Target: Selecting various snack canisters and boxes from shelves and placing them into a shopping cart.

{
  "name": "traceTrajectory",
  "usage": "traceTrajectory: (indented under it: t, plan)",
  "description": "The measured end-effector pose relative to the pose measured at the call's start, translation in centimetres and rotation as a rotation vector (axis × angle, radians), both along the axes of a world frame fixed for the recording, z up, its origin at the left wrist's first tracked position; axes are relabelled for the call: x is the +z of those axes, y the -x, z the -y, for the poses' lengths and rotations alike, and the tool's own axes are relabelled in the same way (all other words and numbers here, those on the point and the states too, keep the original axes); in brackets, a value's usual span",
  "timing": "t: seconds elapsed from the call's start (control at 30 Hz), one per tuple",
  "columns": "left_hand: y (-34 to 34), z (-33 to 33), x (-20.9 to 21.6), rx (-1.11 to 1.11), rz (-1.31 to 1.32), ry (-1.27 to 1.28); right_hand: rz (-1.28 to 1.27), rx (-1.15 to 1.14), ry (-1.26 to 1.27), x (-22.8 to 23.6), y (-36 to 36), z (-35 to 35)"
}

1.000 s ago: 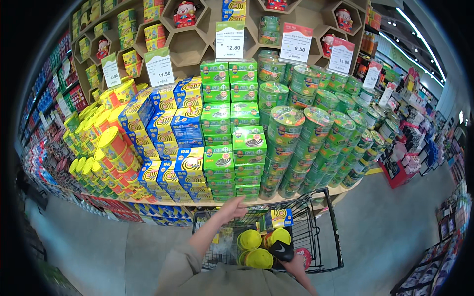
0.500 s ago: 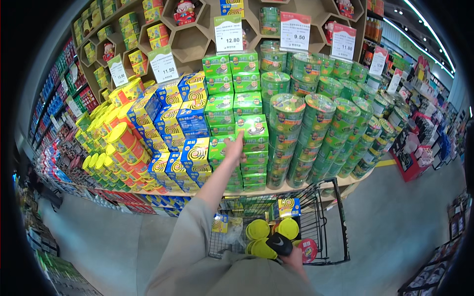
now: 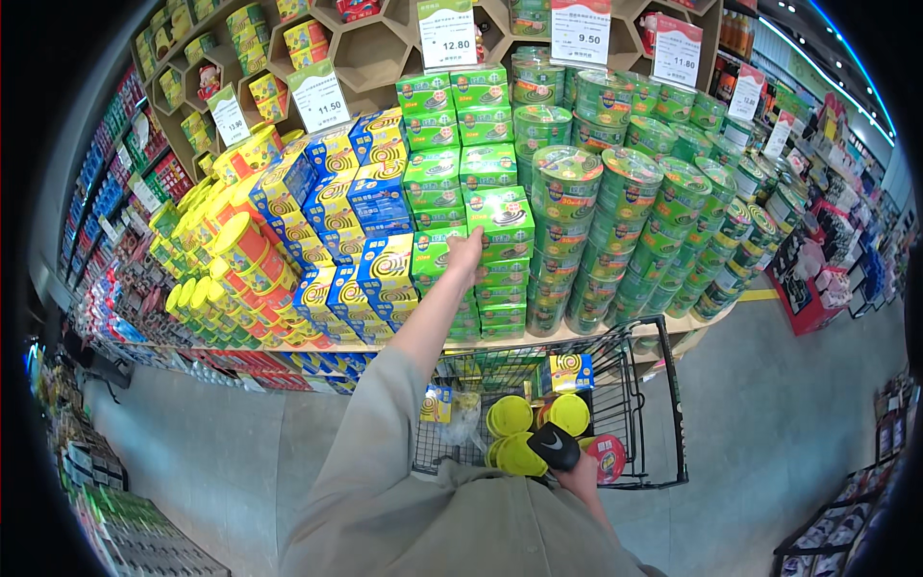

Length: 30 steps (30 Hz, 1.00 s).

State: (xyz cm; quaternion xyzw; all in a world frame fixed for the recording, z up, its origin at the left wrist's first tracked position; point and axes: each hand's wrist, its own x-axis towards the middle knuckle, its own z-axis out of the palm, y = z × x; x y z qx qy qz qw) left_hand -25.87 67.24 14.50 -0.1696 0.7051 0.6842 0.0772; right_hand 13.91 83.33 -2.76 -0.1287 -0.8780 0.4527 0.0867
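Left hand: your left hand (image 3: 468,252) is stretched up to the centre of the frame, fingertips resting on the lower left corner of the flat green cardboard box with a coil picture (image 3: 500,213) that tops the front stack.
Left grip: partly open, fingers laid against the box edge; it has no hold on the box, and you cannot tell whether the thumb is under it.
Box position: just above and to the right of the hand, lying flat, its long axis running left to right across the frame, tilted slightly.
Neighbours: the blue and yellow cardboard boxes (image 3: 385,264) stand just left of your wrist; the round green tins in clear wrap (image 3: 567,183) stand touching the stack on the right.
Right hand: your right hand (image 3: 577,471) sits at the lower centre of the frame, closed on the handle of the black wire shopping cart (image 3: 663,404); a black sleeve cuff covers the wrist.
Nearer hand: the left, by far.
Cart contents: yellow round lids (image 3: 510,415) and a small box lie inside, directly below the green stack.
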Motion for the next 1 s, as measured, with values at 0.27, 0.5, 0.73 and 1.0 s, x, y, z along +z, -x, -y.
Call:
traceTrajectory:
  t: [0.27, 0.5, 0.73, 1.0]
  plan:
    - [1.2, 0.4, -2.2, -0.192, 0.262, -0.264, 0.034, -0.052, 0.041, 1.0, -0.6, 0.6]
    - [2.6, 0.5, -4.2, -0.089, 0.146, -0.307, -0.016, -0.017, 0.089, 0.0, -1.3, 0.5]
    - [2.4, 1.5, -4.9, -0.183, 0.115, -0.184, 0.011, -0.026, 0.093, 0.3, -1.0, 0.9]
    - [0.2, -1.2, -4.4, 0.092, 0.058, -0.375, 0.023, -0.026, 0.053, -0.1, -0.7, 1.3]
